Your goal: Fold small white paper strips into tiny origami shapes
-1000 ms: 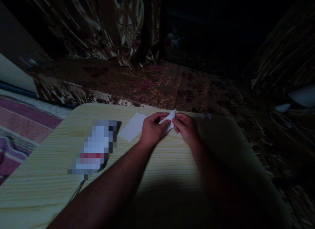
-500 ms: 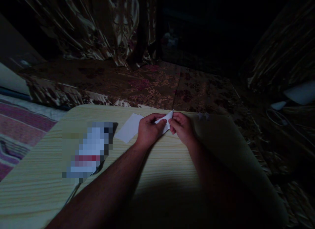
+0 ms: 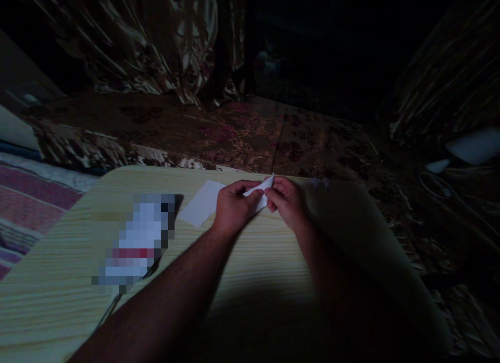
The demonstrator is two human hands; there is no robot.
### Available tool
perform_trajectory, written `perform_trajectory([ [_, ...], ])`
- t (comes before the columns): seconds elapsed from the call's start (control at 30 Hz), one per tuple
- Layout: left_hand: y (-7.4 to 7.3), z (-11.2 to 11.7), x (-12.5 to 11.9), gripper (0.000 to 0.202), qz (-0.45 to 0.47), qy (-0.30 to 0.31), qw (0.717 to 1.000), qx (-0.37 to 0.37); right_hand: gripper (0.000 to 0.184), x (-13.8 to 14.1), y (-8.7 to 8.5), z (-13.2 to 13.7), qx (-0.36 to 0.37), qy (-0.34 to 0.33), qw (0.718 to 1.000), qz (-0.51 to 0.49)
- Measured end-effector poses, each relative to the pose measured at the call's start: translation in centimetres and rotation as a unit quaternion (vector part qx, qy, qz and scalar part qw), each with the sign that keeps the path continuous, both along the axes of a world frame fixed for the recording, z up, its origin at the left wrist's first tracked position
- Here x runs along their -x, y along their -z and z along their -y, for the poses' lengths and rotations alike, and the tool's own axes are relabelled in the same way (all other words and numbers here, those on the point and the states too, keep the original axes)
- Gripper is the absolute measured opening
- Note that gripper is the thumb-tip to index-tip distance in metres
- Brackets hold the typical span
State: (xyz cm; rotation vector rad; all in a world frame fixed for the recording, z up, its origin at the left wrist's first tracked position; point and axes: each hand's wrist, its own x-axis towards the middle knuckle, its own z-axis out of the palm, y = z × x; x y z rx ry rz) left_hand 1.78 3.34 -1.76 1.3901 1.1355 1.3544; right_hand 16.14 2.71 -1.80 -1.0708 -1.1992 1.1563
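Note:
A folded piece of white paper [image 3: 258, 197] with a pointed upper corner is held between both hands near the table's far edge. My left hand [image 3: 236, 204] is closed on its left part, thumb on top. At the pointed end, my right hand [image 3: 284, 200] pinches the paper between thumb and fingers. Some of the paper is hidden behind the fingers. Flat on the table just left of my left hand lies another white paper sheet [image 3: 200, 203], partly covered by that hand.
A pixelated phone-like object [image 3: 135, 243] with a cable [image 3: 105, 315] lies on the left of the wooden table [image 3: 50, 295]. Two small pale star shapes [image 3: 321, 183] sit at the far right edge. Beyond stands a ledge covered in patterned cloth [image 3: 219, 131].
The view has shifted slightly, so everything sits a little further left. My right thumb has moved slightly down along the folded paper's edge; both hands keep hold of it.

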Motion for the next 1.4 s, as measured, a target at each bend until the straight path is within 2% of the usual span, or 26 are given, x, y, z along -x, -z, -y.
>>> perform_trajectory([
  [0.17,0.04,0.05,-0.09,0.026,0.009,0.000,1.000,0.010,0.030,0.01,0.08,-0.07,-0.002,0.002,1.000,-0.002],
  [0.53,-0.10,0.05,-0.01,0.026,-0.029,-0.003,1.000,0.000,0.031,0.03,-0.01,-0.06,-0.002,0.007,1.000,-0.003],
  [1.13,-0.70,0.33,-0.02,0.024,0.000,0.016,0.999,0.028,0.020,-0.23,0.19,-0.05,0.023,0.008,0.999,0.021],
  [1.4,-0.48,0.28,-0.09,0.025,0.020,0.026,0.999,0.040,0.018,-0.14,0.13,-0.04,0.027,0.021,0.999,0.021],
])
